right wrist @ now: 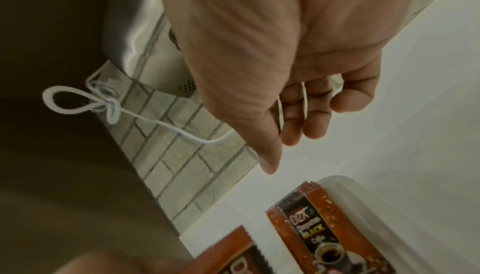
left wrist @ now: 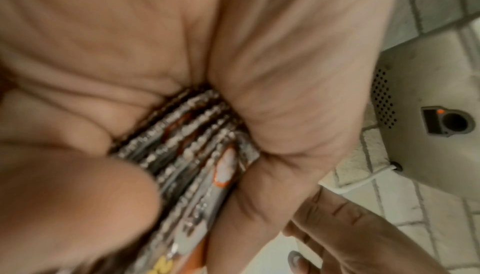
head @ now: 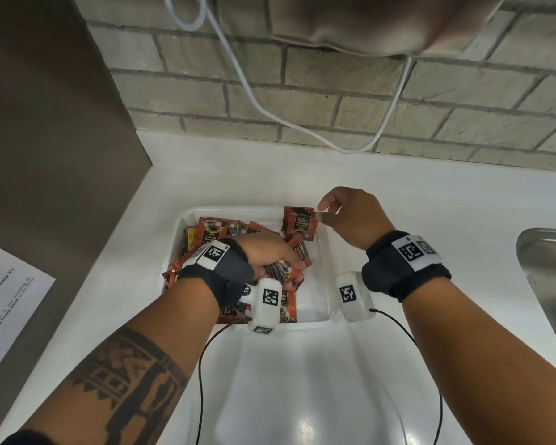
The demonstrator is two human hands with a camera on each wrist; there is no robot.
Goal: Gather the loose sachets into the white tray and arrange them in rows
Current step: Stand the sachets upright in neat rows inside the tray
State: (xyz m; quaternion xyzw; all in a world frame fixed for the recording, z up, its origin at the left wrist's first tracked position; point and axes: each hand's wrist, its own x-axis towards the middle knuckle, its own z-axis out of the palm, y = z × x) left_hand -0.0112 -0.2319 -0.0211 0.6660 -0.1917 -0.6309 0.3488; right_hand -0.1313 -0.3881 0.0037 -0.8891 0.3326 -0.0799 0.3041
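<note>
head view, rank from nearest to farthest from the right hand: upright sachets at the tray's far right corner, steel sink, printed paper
1. Upright sachets, just left of the right hand's fingertips.
2. Steel sink, at the counter's right edge.
3. Printed paper, far left.

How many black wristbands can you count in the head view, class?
2. Left wristband over the sachet pile in the white tray; right wristband just right of the tray. None appears hidden.
</note>
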